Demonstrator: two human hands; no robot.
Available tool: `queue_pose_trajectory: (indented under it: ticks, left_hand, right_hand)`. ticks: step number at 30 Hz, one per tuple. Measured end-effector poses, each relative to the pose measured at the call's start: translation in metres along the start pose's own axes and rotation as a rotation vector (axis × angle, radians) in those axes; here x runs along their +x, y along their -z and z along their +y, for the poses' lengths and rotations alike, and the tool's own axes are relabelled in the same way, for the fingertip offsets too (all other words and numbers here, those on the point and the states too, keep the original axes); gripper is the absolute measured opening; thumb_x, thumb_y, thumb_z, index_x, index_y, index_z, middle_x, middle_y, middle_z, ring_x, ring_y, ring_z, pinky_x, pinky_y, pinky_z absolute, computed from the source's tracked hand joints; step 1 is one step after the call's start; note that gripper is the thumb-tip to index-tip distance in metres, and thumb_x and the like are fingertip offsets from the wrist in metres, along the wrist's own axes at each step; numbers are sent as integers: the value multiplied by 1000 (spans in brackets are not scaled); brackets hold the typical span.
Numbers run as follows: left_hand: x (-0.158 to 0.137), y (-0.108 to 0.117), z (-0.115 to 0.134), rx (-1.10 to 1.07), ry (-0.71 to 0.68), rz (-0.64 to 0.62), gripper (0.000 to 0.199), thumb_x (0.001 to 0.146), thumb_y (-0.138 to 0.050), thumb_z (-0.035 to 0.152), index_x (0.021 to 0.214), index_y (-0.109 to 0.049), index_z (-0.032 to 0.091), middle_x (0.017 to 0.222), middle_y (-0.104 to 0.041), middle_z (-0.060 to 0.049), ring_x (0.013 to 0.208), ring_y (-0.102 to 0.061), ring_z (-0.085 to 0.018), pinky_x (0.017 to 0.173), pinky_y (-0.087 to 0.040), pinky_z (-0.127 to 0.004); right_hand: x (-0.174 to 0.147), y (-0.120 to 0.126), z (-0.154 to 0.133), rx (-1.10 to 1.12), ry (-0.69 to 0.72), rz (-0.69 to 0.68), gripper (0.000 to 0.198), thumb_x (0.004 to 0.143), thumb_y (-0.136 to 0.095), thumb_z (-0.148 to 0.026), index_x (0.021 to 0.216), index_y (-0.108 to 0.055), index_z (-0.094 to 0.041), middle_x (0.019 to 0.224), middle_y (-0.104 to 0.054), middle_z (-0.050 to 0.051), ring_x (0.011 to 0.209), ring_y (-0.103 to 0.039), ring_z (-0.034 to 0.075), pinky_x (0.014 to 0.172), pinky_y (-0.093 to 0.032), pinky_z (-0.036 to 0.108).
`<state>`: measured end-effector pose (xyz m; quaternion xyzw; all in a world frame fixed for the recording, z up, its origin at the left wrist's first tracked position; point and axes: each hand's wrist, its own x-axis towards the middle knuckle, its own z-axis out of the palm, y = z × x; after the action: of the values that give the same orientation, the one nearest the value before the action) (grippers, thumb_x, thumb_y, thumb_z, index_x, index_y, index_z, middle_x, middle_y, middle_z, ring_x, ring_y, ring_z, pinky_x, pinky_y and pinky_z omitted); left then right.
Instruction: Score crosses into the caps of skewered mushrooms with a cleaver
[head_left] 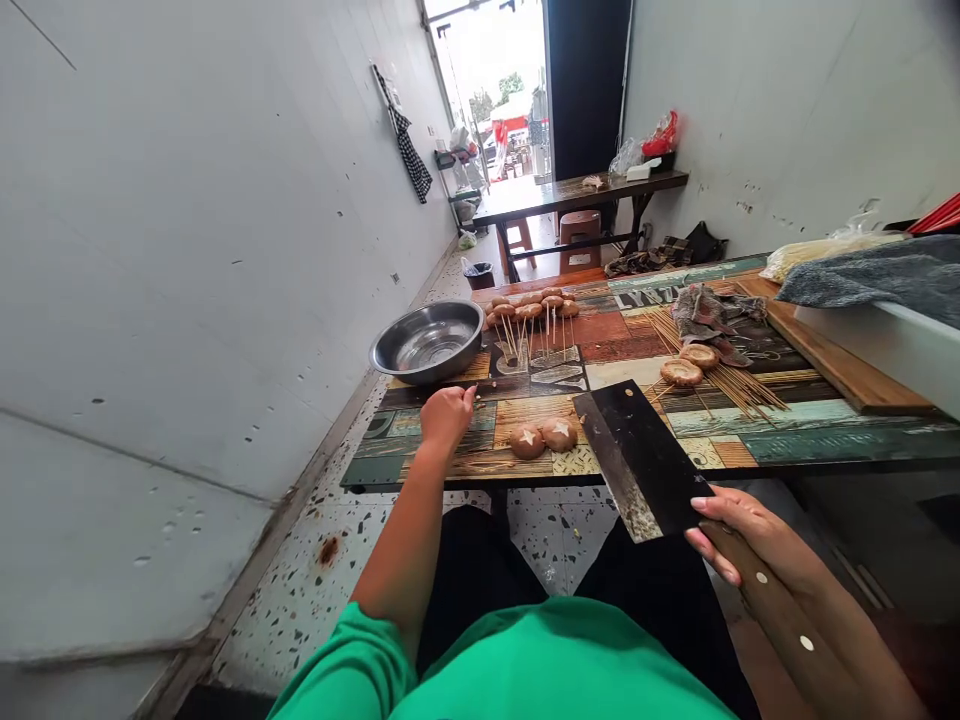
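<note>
My right hand [742, 540] is wrapped round the wooden handle of a cleaver [637, 460], its broad dark blade tilted over the table's front edge. Over the table's left part, just in front of the steel basin [431, 340], my left hand [448, 412] is closed in a pinch; what its fingers hold, if anything, is too small to name. Between my hands, two brown mushrooms [543, 438] with pale star cuts on their caps lie side by side. Farther back, several mushrooms on skewers [529, 310] are grouped beside the basin.
At the right, two mushrooms [690, 365] lie gills up by loose bamboo skewers [739, 390] and a crumpled cloth [709, 315]. A wooden board [847, 365], a white bin [885, 340] and a grey towel [877, 275] occupy the right end. A white wall [187, 250] runs along the left.
</note>
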<state>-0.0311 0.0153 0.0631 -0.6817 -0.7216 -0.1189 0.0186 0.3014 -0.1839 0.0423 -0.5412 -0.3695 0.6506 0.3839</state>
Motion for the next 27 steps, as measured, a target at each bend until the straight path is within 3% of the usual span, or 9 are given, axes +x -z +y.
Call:
queue_pose_trajectory:
  ticks: [4, 7, 9, 11, 14, 16, 23, 27]
  left_hand:
    - [5, -3, -33, 2, 16, -64, 29, 93, -42, 35, 90, -64, 16, 93, -70, -12, 89, -64, -23, 72, -41, -28]
    - [-3, 1, -41, -41, -17, -13, 20, 87, -54, 28, 101, -62, 17, 103, -68, -12, 97, -63, -23, 79, -43, -29]
    - [-15, 7, -37, -136, -73, 88, 17, 88, -54, 30, 87, -65, 17, 98, -69, -10, 93, -63, -22, 81, -44, -30]
    - [-30, 14, -25, -328, -181, 179, 31, 91, -51, 38, 70, -62, 19, 85, -70, -7, 84, -64, -19, 79, -46, -29]
    - [-50, 18, -1, -611, -401, 233, 26, 89, -55, 42, 77, -65, 21, 84, -70, -4, 81, -63, -16, 82, -48, -29]
    - [-57, 14, 13, -680, -460, 227, 20, 87, -59, 39, 85, -67, 21, 83, -69, -3, 77, -62, -15, 80, -48, -29]
    - [-53, -6, 28, -774, -228, 155, 15, 85, -59, 32, 92, -61, 18, 70, -64, 1, 63, -60, -14, 64, -47, -25]
    - [-43, -11, 17, -794, -220, 192, 15, 88, -51, 27, 94, -62, 19, 79, -67, -2, 72, -63, -15, 70, -50, -27]
  right_hand:
    - [18, -18, -14, 23, -40, -122, 39, 74, -62, -51, 63, -38, -22, 50, -61, 0, 31, -47, 9, 35, -29, 21]
    - [31, -38, -26, -11, -8, -158, 37, 74, -61, -50, 62, -40, -21, 50, -61, 1, 31, -47, 9, 36, -30, 21]
    - [36, -50, -33, -7, 22, -184, 34, 75, -60, -48, 65, -43, -20, 50, -62, 0, 32, -48, 9, 36, -31, 21]
    - [40, -58, -37, -1, 43, -204, 32, 75, -60, -47, 67, -44, -20, 52, -63, -1, 32, -49, 10, 37, -32, 21]
    - [44, -65, -39, -20, 62, -216, 31, 77, -59, -46, 67, -45, -20, 52, -63, -1, 32, -50, 9, 37, -33, 20]
    - [45, -69, -38, -10, 55, -223, 31, 76, -59, -46, 67, -45, -20, 51, -63, -2, 32, -50, 9, 37, -31, 19]
    - [48, -87, -35, -22, 93, -219, 29, 71, -55, -48, 70, -45, -21, 44, -58, -3, 28, -46, 10, 32, -26, 20]
    - [48, -89, -33, -26, 132, -234, 27, 74, -52, -47, 71, -44, -21, 45, -58, -4, 28, -45, 10, 33, -27, 19]
